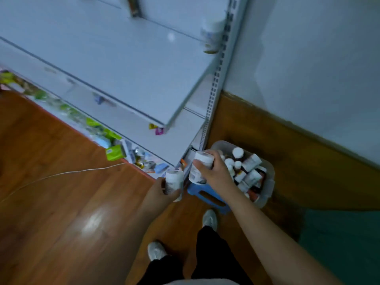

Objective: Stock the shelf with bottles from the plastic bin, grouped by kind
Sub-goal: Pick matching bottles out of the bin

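Head view: bottle-filled plastic bin (269, 171).

We reach both bare arms forward and down; our left hand (164, 189) wraps its fingers round a white bottle (174, 183), our right hand (213, 171) grips another white bottle (200, 168) from above.

No text can be read anywhere. The labels on the bottles (249, 161) in the bin (269, 184) are blurred. So are the packets (115, 152) on the low shelf (181, 136).
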